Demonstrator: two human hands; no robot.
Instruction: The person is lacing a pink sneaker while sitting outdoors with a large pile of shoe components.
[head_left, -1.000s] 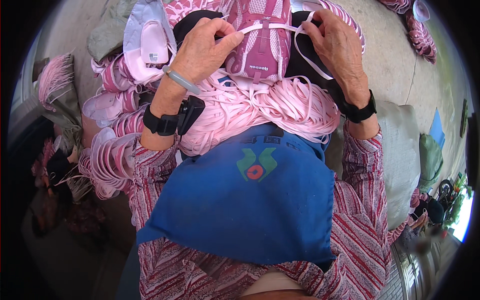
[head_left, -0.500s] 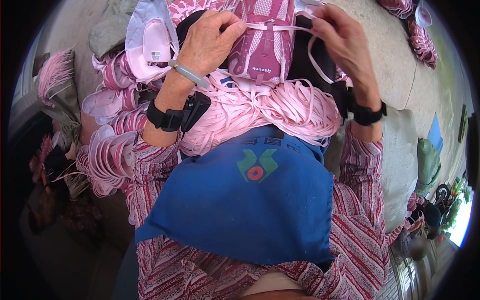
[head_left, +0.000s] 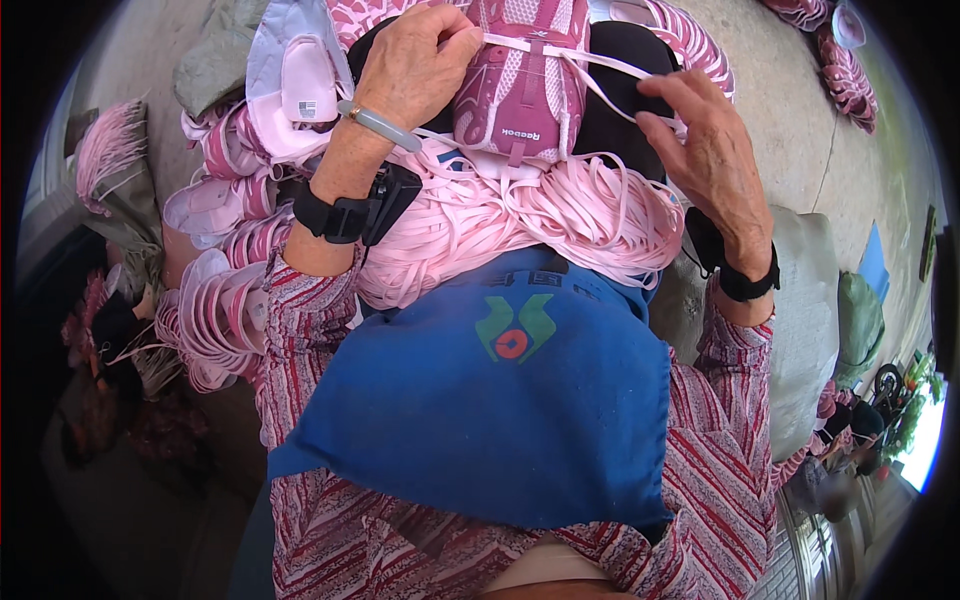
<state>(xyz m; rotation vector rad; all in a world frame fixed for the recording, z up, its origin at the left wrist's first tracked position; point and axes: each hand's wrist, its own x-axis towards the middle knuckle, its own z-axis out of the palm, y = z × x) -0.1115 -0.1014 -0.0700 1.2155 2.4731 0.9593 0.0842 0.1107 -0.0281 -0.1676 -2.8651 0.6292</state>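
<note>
A pink mesh shoe upper (head_left: pixel 520 95) lies with its toe toward me, between my dark-clothed knees. Across it runs a flat pale pink shoelace (head_left: pixel 612 64). My left hand (head_left: pixel 420 65) is closed at the left side of the upper, pinching the lace between thumb and forefinger. Off to the right of the upper, my right hand (head_left: pixel 710 150) has thumb and forefinger spread. Lace strands reach its fingers, and the remaining fingers are partly hidden. A thick bundle of pink laces (head_left: pixel 600 215) rests on my lap over the blue apron (head_left: pixel 480 420).
Stacked pink uppers (head_left: pixel 215 320) stand along my left side, with a pale-lined upper (head_left: pixel 300 70) near my left hand. More uppers (head_left: pixel 690 40) lie beyond my right hand. A grey sack (head_left: pixel 800 340) is at my right.
My right hand has come down and to the right, and its thumb and forefinger have spread. The lace strands now slant down toward it. My left hand has shifted slightly left.
</note>
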